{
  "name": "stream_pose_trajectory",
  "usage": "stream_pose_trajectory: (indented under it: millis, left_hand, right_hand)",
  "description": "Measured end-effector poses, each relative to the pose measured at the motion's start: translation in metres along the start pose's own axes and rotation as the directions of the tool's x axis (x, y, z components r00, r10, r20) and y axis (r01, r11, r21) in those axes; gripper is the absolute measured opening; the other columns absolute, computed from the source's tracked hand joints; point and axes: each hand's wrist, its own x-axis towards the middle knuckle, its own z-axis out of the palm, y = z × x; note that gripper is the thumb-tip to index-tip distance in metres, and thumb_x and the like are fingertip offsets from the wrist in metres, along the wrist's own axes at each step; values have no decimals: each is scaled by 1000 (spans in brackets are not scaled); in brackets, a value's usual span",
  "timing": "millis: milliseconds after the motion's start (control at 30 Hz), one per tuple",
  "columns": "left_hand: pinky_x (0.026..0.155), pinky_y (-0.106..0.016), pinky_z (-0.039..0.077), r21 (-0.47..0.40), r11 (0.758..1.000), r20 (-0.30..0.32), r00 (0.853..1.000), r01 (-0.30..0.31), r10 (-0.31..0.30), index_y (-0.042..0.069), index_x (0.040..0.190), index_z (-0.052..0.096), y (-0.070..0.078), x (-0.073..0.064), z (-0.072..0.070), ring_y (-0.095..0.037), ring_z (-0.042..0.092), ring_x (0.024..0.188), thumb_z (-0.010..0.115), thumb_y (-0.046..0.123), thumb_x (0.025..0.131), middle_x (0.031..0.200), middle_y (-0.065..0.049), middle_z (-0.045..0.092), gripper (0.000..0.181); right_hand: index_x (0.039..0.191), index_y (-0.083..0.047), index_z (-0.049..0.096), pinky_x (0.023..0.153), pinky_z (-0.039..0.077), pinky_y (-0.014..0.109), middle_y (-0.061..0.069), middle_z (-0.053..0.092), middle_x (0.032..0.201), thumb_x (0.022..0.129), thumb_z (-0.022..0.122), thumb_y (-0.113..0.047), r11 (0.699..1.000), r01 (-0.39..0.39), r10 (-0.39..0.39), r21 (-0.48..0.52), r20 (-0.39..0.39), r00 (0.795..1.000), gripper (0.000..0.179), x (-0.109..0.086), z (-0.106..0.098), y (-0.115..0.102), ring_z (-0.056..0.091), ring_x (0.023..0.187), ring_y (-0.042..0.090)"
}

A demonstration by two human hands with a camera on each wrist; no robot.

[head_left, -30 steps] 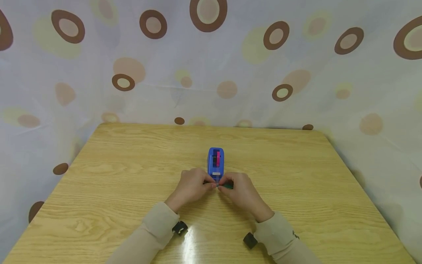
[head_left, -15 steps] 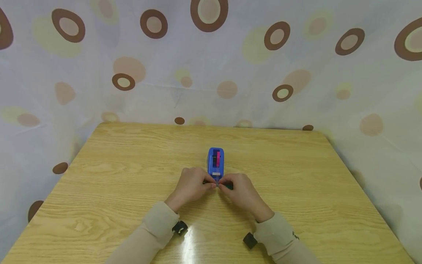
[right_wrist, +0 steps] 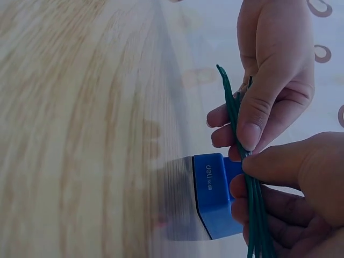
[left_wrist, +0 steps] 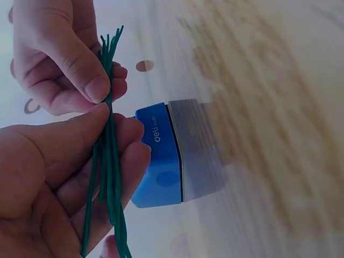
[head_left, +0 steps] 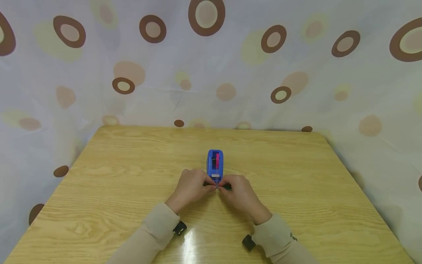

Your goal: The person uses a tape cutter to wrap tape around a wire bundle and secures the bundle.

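My left hand (head_left: pixel 192 185) and right hand (head_left: pixel 240 192) meet just in front of a blue tape dispenser (head_left: pixel 210 169). Between thumb and fingers, both hands pinch a bundle of thin green wire-like strands (left_wrist: pixel 111 161), thumb tips close together. In the right wrist view the green bundle (right_wrist: pixel 257 215) runs through both grips, its strands spreading at the ends. A narrow strip of clear tape (head_left: pixel 217 182) reaches from the dispenser's cutter to the fingertips. Fingers hide where the tape meets the strands. The dispenser holds a roll with a pink core (head_left: pixel 217 161).
The dispenser stands on a wooden table (head_left: pixel 138 157), its cutter end toward me. Behind the table hangs a pale curtain (head_left: pixel 211 62) with brown oval patterns. Black straps with small boxes (head_left: pixel 180 228) sit at both wrists.
Both hands hold nearly the same pose at the dispenser, fingers still pinching the bundle. The head view has tilted slightly, so the scene sits a little lower.
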Motion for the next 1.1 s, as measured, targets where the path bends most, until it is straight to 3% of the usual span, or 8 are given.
stream_pose_trajectory:
  millis: [233,467,633,900,1100]
  left_hand:
    - [65,-29,48,-57,998,61,998,23,-19,21,90,82,-2,0,-1,-8,62,78,75,27,90,90,7,73,10]
    - [67,-29,49,-124,991,122,992,54,-39,17,91,80,-6,1,1,-7,59,75,71,24,93,87,8,72,11]
    - [66,-29,47,-154,987,160,987,47,-22,16,91,80,-10,2,3,-7,55,71,68,24,95,82,10,68,15]
    - [56,-26,40,-171,985,170,985,25,5,14,86,78,-9,5,1,-8,49,61,65,22,97,70,8,62,19]
    - [66,-28,47,-144,990,127,992,5,13,16,89,80,-11,8,4,-7,56,71,68,23,95,78,12,67,15]
  right_hand:
    - [83,-8,72,74,52,32,-3,68,85,87,74,-2,999,16,-16,-44,9,1000,7,2,3,1,60,79,10]
    - [84,-9,70,74,53,34,-2,67,85,83,75,1,999,15,-15,-42,-5,1000,11,1,6,0,62,81,13]
    - [83,-9,69,74,53,34,-3,67,84,83,75,1,999,5,-5,-52,-16,1000,11,1,6,-2,61,80,12]
    - [81,-9,68,73,52,34,-3,66,83,83,76,1,998,-20,18,-63,-33,999,13,2,5,-3,60,79,11]
    - [80,-9,68,73,51,34,-5,64,81,83,76,1,998,-56,54,-39,-39,998,13,2,5,-3,58,77,11]
